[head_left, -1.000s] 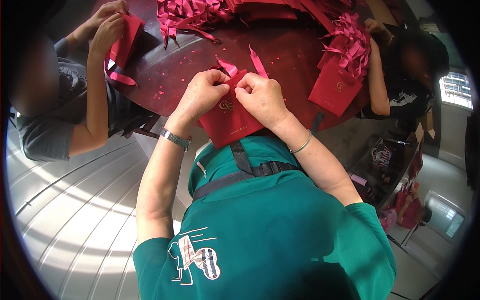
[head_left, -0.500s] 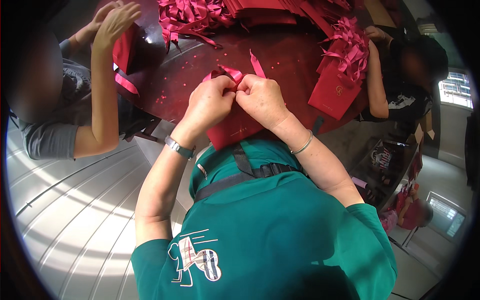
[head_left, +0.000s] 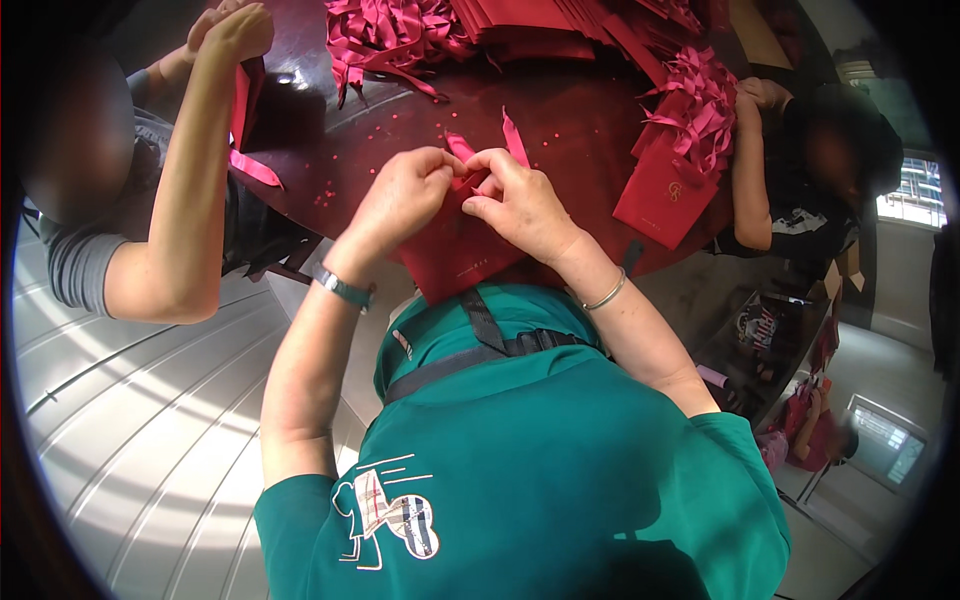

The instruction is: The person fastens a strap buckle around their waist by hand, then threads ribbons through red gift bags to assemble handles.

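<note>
A flat red paper bag [head_left: 455,258] lies at the table's near edge against my waist, partly under my hands. Pink ribbon [head_left: 458,147] rises from its top between my fingers, and a ribbon end [head_left: 514,138] stands up beyond my right knuckles. My left hand [head_left: 408,198] is closed, thumb and forefinger pinched at the ribbon. Curled around the ribbon from the other side, my right hand [head_left: 525,208] has its thumb lower than its forefinger, with some red showing between them. The fingertips of both hands nearly meet, and they partly hide where the ribbon crosses.
A heap of pink ribbons [head_left: 395,45] and stacked red bags [head_left: 535,20] fill the far side of the dark red table [head_left: 330,130]. Ribboned red bags [head_left: 665,195] lie at right beside a co-worker's arm [head_left: 752,180]. Another co-worker's forearm [head_left: 190,190] is raised at left.
My hands have drawn slightly apart, and my right thumb has come away from its forefinger. The ribbon loop beside my left hand no longer shows. The left co-worker's forearm has shifted.
</note>
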Motion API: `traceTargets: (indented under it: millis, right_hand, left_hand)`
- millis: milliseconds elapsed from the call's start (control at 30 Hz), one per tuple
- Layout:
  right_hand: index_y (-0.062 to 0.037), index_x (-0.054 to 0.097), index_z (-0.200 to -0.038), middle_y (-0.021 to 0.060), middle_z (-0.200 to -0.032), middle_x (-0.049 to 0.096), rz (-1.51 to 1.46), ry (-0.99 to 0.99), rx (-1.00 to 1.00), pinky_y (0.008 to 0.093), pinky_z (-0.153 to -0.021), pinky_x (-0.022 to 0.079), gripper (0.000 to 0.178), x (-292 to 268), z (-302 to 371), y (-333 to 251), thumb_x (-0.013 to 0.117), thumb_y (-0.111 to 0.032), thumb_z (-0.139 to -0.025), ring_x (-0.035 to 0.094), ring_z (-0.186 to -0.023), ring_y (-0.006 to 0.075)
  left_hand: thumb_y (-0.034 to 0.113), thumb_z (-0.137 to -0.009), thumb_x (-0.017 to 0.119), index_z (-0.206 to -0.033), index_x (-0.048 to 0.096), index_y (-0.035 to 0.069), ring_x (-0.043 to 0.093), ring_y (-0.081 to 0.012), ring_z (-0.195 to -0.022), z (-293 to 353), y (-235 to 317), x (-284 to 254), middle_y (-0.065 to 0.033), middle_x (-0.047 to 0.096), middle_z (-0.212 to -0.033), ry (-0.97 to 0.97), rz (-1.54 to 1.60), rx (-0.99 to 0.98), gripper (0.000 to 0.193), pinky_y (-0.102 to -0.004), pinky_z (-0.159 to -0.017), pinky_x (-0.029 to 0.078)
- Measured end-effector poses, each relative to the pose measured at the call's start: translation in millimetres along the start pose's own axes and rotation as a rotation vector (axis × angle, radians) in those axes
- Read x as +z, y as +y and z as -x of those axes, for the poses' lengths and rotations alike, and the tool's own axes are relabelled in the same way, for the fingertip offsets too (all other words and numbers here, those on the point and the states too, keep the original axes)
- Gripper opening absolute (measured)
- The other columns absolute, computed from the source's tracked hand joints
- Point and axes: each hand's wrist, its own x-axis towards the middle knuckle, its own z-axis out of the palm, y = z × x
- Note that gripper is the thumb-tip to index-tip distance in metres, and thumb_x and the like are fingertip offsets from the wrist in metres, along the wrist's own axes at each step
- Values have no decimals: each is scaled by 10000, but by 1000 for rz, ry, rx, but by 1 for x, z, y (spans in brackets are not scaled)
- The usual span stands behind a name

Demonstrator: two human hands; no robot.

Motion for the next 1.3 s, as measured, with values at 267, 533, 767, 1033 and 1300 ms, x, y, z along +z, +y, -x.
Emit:
traceTargets:
  millis: [267, 533, 767, 1033, 1300]
  right_hand:
    - [-26, 510, -1123, 114, -834, 662, 84, -37, -24, 347, -715, 515, 386, -1, 0, -8, 685, -89, -785, 666, -787, 258]
    - [-38, 580, -967, 116, -728, 638, 134, -60, -8, 345, -641, 490, 110, -13, -6, -5, 576, -124, -897, 636, -678, 217]
    - [-33, 592, -891, 68, -665, 609, 190, -176, 74, 310, -600, 473, 114, -28, -13, -2, 544, -131, -923, 591, -601, 157]
    - [-26, 575, -882, 71, -694, 625, 192, -110, 78, 304, -618, 490, 116, -18, -15, 4, 546, -132, -921, 613, -626, 150]
    - [-1, 624, -1120, 59, -807, 668, -195, 340, 211, 239, -649, 494, 253, -35, -31, 59, 528, -113, -915, 618, -701, 86]
  left_hand:
    - [87, -804, 629, -909, 655, -5, 602, -125, -750, -17, 8, -16, -76, 653, -773, -275, -179, -4, 142, -290, -702, 481]
    - [28, -790, 616, -878, 623, -12, 634, -172, -752, -8, -1, 0, -132, 633, -741, -96, -194, 175, 97, -331, -690, 485]
    - [25, -887, 571, -934, 599, 28, 624, -121, -625, -27, -1, -9, -37, 617, -771, 214, 252, -197, 55, -262, -482, 526]
    - [81, -851, 607, -965, 625, 27, 629, -263, -818, -40, -40, -7, -119, 647, -875, 503, -224, 67, 127, -364, -710, 508]
    - [57, -822, 619, -1010, 635, 8, 573, -316, -962, 28, -35, -13, -133, 618, -1001, 161, -545, 324, 195, -402, -858, 454]
